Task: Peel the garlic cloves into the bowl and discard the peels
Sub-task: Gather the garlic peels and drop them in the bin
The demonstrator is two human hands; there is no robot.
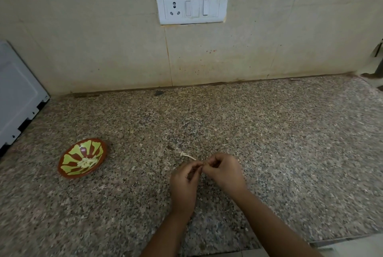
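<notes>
Head view: left hand and right hand pinch a hidden clove in narrow grips over the surface, mid-peel. Next, likely: stripping skin, then reaching left to the bowl of peeled cloves.

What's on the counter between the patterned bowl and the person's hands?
In the head view, only bare granite countertop lies between the bowl and the left hand.

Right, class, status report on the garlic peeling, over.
Left hand and right hand both pinch a clove, mostly hidden. Bowl holds peeled cloves. Peel scrap on counter; nothing between hands and bowl.
</notes>
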